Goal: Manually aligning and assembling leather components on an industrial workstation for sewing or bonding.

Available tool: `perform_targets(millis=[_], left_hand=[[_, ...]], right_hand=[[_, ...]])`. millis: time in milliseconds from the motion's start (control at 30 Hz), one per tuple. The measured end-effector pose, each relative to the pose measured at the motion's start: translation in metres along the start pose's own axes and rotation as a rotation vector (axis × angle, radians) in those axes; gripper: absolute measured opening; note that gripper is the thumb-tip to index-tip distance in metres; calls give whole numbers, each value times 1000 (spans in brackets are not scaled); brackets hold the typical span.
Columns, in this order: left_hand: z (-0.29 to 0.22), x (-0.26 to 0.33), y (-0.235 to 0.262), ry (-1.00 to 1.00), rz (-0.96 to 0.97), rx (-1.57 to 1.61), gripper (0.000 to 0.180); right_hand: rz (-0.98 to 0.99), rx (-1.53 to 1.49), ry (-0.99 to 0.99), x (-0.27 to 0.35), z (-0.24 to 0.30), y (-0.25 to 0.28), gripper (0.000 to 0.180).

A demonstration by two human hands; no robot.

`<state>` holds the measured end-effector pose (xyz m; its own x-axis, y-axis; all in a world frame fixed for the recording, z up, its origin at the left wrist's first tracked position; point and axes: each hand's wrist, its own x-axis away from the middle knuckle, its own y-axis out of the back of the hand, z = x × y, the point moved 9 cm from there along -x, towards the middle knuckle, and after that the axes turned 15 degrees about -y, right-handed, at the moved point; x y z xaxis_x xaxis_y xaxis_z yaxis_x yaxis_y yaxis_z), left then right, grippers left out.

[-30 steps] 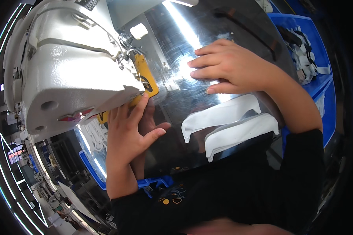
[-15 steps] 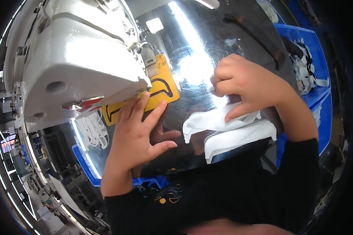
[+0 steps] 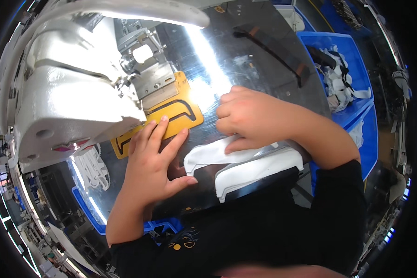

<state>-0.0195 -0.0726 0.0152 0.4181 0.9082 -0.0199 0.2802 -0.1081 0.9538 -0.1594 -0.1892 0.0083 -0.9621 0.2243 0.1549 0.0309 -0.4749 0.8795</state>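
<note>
My left hand lies with spread fingers on the near edge of a yellow template plate, which has a dark curved slot. The plate lies partly beneath the white head of a sewing machine. To its right, my right hand has curled fingers, its thumb pressed on a white fabric piece with a bent end. The hand hides how its other fingers meet the fabric. Closer to me, a small stack of similar white pieces lies at the table's near edge.
Right of the table, blue bins hold white and black fabric. A dark bar-shaped thing lies at the far right of the tabletop. White pieces lie left of my left arm, above a blue bin's edge.
My right hand and the white piece under its thumb have come left, closer to the yellow plate. My left hand stays on the plate. The whole view has shifted, showing more of the machine.
</note>
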Motion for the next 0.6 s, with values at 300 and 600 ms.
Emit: perform_targets(millis=[300, 600], left_hand=[[9, 7, -11, -19, -75, -29, 87], [0, 7, -10, -48, -176, 57, 57]], right_hand=[[-281, -95, -23, -5, -28, 13, 40], [-331, -139, -127, -7, -44, 15, 36]])
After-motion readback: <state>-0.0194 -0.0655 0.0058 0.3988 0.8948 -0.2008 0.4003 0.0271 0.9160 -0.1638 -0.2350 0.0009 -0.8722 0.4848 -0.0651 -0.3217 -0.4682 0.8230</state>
